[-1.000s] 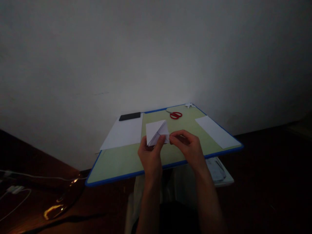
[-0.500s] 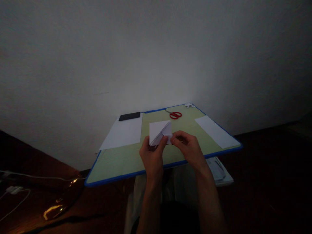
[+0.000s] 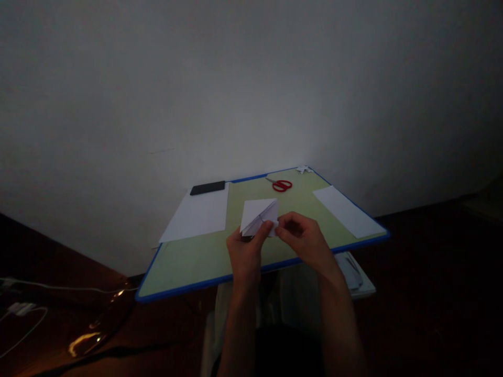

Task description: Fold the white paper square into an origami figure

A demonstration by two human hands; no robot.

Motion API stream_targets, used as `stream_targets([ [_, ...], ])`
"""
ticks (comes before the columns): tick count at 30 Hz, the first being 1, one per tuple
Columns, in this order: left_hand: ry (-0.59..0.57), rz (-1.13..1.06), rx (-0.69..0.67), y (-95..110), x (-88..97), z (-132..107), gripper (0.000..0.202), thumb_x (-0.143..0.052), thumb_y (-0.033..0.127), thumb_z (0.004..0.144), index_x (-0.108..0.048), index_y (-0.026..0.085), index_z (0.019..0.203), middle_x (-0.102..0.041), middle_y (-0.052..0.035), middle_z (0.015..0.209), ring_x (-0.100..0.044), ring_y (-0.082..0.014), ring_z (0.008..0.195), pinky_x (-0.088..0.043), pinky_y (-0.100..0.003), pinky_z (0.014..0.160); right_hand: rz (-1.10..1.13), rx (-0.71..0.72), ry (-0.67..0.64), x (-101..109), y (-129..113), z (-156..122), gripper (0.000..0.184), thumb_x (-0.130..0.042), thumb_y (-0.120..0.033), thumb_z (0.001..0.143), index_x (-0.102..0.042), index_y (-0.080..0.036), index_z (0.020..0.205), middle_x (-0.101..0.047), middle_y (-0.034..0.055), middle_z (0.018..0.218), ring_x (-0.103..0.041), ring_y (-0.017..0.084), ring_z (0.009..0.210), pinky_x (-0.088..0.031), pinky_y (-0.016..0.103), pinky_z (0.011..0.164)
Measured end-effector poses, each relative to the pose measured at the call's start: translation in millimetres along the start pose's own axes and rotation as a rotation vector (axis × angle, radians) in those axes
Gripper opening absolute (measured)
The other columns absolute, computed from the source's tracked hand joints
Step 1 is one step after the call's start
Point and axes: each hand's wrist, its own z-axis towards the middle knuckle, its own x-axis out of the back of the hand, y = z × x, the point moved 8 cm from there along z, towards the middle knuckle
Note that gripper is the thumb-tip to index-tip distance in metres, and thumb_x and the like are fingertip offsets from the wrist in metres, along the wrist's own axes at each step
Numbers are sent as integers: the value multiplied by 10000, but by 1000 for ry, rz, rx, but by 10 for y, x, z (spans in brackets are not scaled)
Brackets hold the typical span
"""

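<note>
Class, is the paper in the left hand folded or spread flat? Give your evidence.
Folded: overlapping layers meet along a diagonal across the white paper in the left hand.

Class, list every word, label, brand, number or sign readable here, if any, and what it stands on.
None can be read.
Folded white paper, white sheets, red-handled scissors: no lettering visible.
Dark flat rectangular object, pale things below the tabletop: too dim and blurred to tell.
</note>
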Motion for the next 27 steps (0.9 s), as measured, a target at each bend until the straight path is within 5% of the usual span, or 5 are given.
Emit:
stream_targets([
  [14,12,-93,-6,14,-26,7,349,-958,318,665,-847,140,944,-839,-102,929,-780,-245,848,-610,-346,812,68,-21,160,24,-129,32,309,-855,-493,757,-747,-219,851,-752,15,742,-692,182,684,-582,308,651],
  [27,-19,-72,-20,17,-43,-2,325,-953,313,674,-851,142,931,-842,-107,936,-779,-239,837,-619,-327,773,120,0,164,37,-141,20,313,-895,-469,709,-722,-219,784,-734,3,760,-692,178,731,-584,296,686],
])
